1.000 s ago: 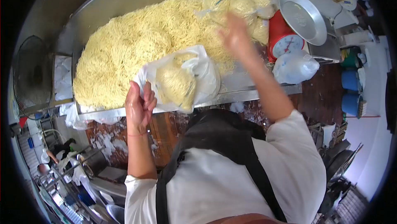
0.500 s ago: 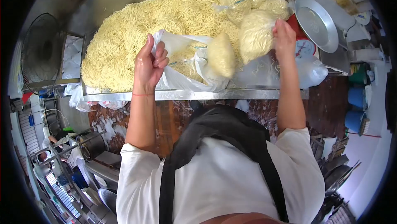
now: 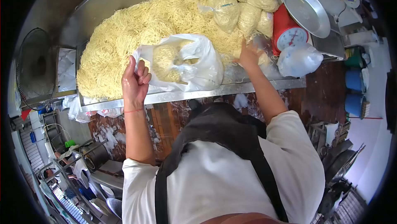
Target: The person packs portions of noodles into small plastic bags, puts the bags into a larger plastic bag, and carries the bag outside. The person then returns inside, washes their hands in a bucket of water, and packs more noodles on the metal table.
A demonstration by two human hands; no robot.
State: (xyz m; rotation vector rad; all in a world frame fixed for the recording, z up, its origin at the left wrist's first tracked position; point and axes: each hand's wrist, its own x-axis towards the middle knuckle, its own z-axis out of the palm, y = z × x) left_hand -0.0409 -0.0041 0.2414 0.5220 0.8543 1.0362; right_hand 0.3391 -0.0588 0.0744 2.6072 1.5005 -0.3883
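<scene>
From where I stand, a broad mound of loose, pale-yellow noodles covers much of the shiny metal worktop, and a thin white plastic carrier bag sits at the mound's near edge, a rounded clear-plastic packet of noodles showing in its mouth. The person's left hand, thumb up and fingers curled, pinches the carrier bag's rim; if those fingers slipped, or the thin film tore, the mouth could sag and the packet roll out. The right hand, fingers spread, is at the mound's right end; I cannot tell whether it touches anything. Beyond it, plump, clear-plastic bags of noodles lean together against the mound's far right, and tugging a lower one might topple its neighbours. To the mound's right, a careless sweep could knock the red metal dial scale or the bulging, cloudy plastic bag beside it.
</scene>
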